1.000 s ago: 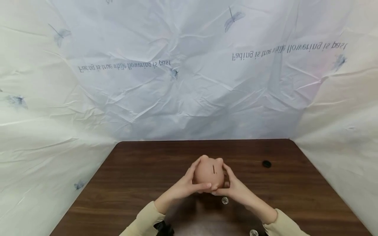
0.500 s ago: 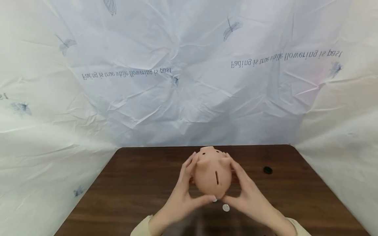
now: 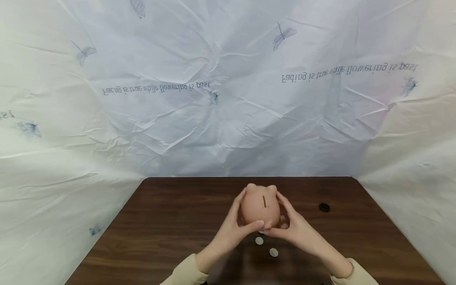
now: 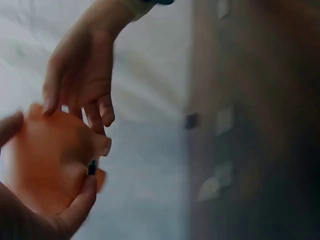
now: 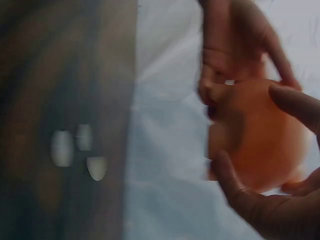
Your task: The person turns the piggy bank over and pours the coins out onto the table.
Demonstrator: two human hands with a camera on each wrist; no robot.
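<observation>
Both hands hold up a pink pig-shaped piggy bank [image 3: 260, 206] over the table, its back with the coin slot facing the head camera. My left hand [image 3: 233, 227] grips its left side, thumb at the rear underside. On the other side my right hand [image 3: 299, 231] grips it the same way, the two thumbs nearly meeting. In the left wrist view a small dark spot shows beside the left thumb on the piggy bank [image 4: 50, 160]. Below it, a coin [image 3: 259, 240] and a second coin [image 3: 274, 252] lie on the table. A sliver of something pale peeks out under the thumbs.
The dark wood table [image 3: 171, 221] has rounded far corners. A small round black piece [image 3: 324, 207] lies on its right part. White printed sheeting [image 3: 228, 130] hangs behind and on both sides. More pale coins [image 4: 225, 120] appear blurred in the left wrist view.
The piggy bank was raised and tipped snout-forward half a second ago; now it is lower and tipped back. A coin under it, partly behind the thumb before, now lies in full view.
</observation>
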